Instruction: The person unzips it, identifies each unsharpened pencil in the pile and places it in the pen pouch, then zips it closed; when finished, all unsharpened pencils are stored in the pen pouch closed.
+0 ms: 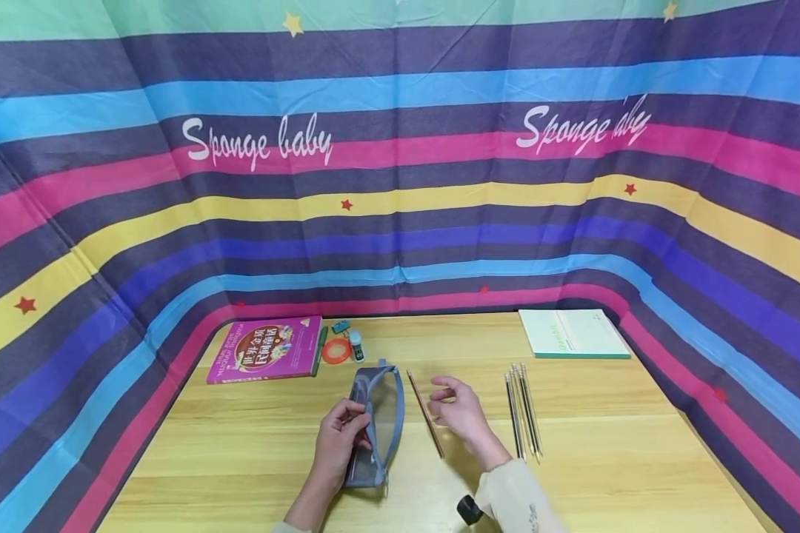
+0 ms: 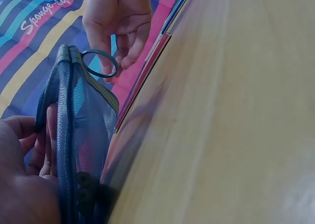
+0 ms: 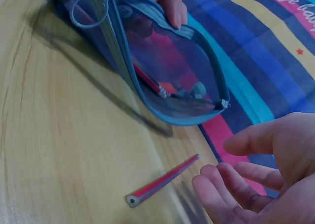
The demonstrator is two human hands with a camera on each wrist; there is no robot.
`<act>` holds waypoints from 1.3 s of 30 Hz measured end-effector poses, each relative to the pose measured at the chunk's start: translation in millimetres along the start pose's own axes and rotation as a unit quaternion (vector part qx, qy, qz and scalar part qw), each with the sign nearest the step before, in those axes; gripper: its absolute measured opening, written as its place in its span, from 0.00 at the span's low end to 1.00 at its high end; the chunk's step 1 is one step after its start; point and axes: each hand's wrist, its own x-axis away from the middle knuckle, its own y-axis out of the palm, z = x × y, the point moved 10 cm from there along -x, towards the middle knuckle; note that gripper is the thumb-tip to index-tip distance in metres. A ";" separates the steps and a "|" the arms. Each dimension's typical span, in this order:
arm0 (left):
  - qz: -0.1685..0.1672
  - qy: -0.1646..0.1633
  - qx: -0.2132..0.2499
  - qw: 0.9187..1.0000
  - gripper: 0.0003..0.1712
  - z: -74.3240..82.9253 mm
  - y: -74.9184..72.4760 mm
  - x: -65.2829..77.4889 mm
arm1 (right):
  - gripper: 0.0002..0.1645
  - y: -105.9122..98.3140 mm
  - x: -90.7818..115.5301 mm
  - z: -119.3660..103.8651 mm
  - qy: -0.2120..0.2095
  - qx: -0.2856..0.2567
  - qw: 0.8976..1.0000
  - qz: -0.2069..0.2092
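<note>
A blue-grey mesh pencil case (image 1: 400, 414) stands with its zipped mouth spread open. My left hand (image 1: 338, 437) grips its near side, fingers hooked over the zip edge. In the right wrist view, a red pencil with a metal end (image 3: 150, 81) shows within the case's mouth. A red-and-dark striped pencil (image 1: 425, 414) lies on the table to the right of the case. Just right of that pencil, apart from it, my right hand (image 1: 463, 409) hovers with loosely bent fingers and holds nothing.
Several pencils (image 1: 523, 414) lie side by side on the right. Behind them is a pale notebook (image 1: 573, 333). At the back left are a purple book (image 1: 267, 349), a ring of red tape (image 1: 336, 351), a small bottle (image 1: 356, 346) and a small teal item (image 1: 341, 326). A striped cloth surrounds the table.
</note>
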 end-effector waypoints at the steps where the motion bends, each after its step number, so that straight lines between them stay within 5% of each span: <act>1: 0.000 -0.001 0.001 1.000 0.13 0.0 -0.2 0.0 | 0.34 1.0 -1.1 1.8 0.002 0.003 1.000 -0.003; 13: 0.002 -0.019 0.003 1.000 0.13 -6.0 -1.7 -2.8 | 0.37 8.5 -6.8 10.4 0.009 0.027 1.000 -0.008; 31: 0.004 -0.034 0.002 0.999 0.14 -11.1 -3.7 -2.8 | 0.42 19.6 -5.8 6.7 -0.025 0.150 0.988 0.014; 39: 0.004 -0.034 0.003 0.999 0.14 -12.2 -4.0 -3.1 | 0.35 21.7 -4.9 4.7 -0.040 0.159 0.986 0.004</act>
